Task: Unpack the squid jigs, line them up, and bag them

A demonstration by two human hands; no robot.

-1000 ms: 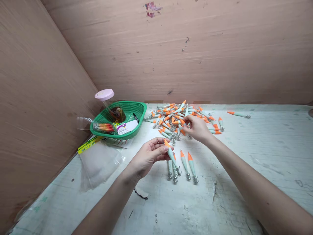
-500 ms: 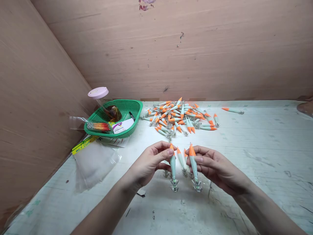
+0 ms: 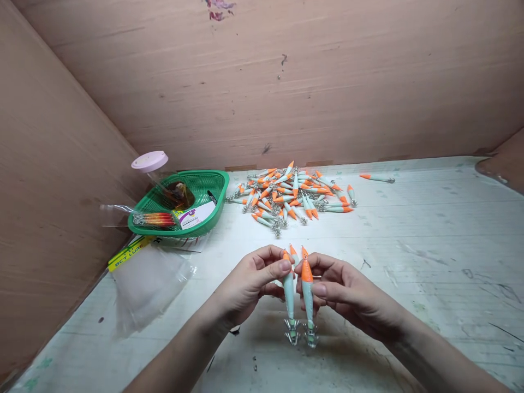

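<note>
Likely a small workshop, judging by the heaped lures [image 3: 295, 185], labelled plastic bags [image 3: 149, 284], worn tabletop [image 3: 409, 234] and wooden panels [image 3: 327, 103].

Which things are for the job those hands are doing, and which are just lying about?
Seem part of the job:
left hand's lure, orange and pale
right hand's lure, matching
pile of similar lures

Untouched, probably just lying about:
green basket
jar with pink lid
pen
clear bags, though I'm unsure

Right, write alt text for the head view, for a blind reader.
A person's left grip and right grip each hold an orange-tipped pale lure, side by side, hooks toward the viewer. Behind lies a pile of similar lures; a green basket stands to its left.
</note>
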